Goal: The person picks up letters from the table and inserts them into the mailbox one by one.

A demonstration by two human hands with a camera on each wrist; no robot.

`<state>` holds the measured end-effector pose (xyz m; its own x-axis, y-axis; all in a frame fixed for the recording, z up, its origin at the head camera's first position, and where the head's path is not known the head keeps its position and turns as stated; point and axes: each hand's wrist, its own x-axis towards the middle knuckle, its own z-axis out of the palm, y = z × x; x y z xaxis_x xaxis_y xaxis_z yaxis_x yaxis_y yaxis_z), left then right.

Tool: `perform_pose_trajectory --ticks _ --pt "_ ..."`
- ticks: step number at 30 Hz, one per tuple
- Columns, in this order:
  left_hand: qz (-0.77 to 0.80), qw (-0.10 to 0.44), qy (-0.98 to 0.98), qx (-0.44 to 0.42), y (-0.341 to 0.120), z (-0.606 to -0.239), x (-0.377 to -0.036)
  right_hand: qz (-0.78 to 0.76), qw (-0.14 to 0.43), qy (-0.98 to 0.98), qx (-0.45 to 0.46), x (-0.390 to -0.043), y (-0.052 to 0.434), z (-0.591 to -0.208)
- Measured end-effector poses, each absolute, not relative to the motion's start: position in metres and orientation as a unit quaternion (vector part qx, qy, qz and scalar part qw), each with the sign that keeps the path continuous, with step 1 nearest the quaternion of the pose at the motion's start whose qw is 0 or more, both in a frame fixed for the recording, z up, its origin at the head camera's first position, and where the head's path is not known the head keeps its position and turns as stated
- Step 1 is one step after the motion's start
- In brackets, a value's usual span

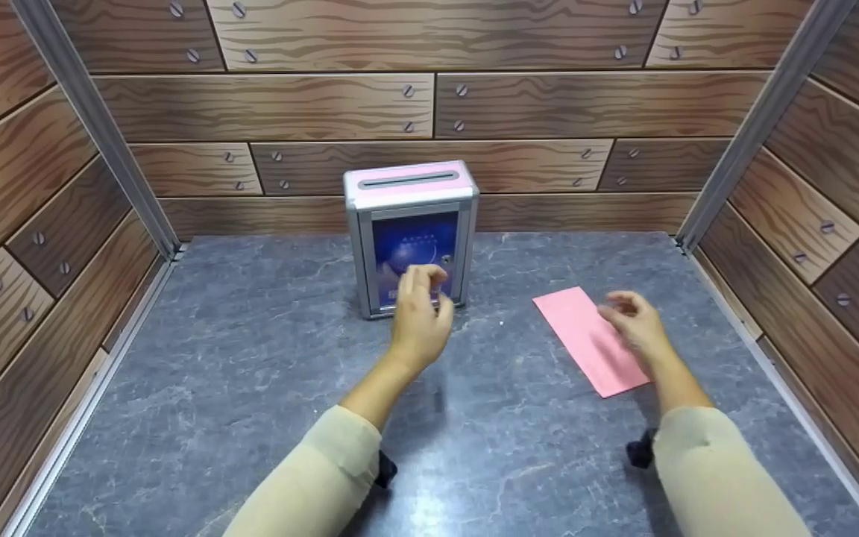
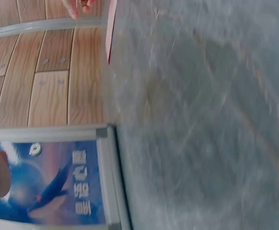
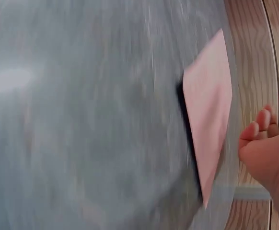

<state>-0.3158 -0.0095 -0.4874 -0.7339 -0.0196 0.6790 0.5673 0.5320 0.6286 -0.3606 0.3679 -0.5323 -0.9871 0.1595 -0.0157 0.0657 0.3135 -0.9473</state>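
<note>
A flat pink paper envelope [image 1: 590, 339] is seen lying on the grey marbled tabletop [image 1: 250, 373], at about 3 o'clock from the tabletop's centre. Its long axis is run from 11 o'clock at the far end to 5 o'clock at the near end. The right hand [image 1: 634, 322] is held over the envelope's right long edge, fingers [image 1: 620, 302] loosely curled and parted; nothing is gripped, and whether the paper is touched cannot be told. In the right wrist view the envelope [image 3: 209, 110] is shown just beside that hand [image 3: 269, 158], the fingertips bent inward and holding nothing. The right hand is plainly the nearer of the two to the envelope.

A small silver metal box with a pink slotted top and a blue pictured door [image 1: 411, 231] is stood upright at 12 o'clock, near the back wall of wood-grain panels [image 1: 429, 104]. The slot [image 1: 408, 180] is laid crosswise, 9 to 3 o'clock, on the top face. The door is seen closed; what is inside cannot be told. The left hand [image 1: 420, 317] is raised in front of the door's lower part, fingers bunched toward the thumb, with nothing visibly held; contact with the door cannot be settled. In the left wrist view the blue door [image 2: 53, 182] is seen close up, blurred.

The envelope lies at about 4 o'clock from the box, well apart from it.
</note>
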Motion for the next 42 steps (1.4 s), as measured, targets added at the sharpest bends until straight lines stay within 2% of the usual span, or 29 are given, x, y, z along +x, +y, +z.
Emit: perform_pose_trajectory --ticks 7,15,36,42 --pt "-0.473 0.161 -0.844 -0.195 0.022 -0.491 -0.316 0.454 -0.042 -0.889 -0.037 -0.343 0.408 -0.532" --pt "-0.466 0.017 -0.862 -0.200 0.051 -0.520 -0.329 0.448 -0.118 -0.886 -0.033 -0.328 0.419 -0.547" --pt "-0.532 -0.062 -0.840 -0.086 0.111 -0.555 -0.364 0.423 -0.151 -0.894 -0.012 -0.329 0.410 -0.544" --pt "-0.475 -0.041 -0.874 -0.095 0.128 -0.559 -0.381 0.424 -0.142 -0.894 0.000 -0.327 0.413 -0.540"
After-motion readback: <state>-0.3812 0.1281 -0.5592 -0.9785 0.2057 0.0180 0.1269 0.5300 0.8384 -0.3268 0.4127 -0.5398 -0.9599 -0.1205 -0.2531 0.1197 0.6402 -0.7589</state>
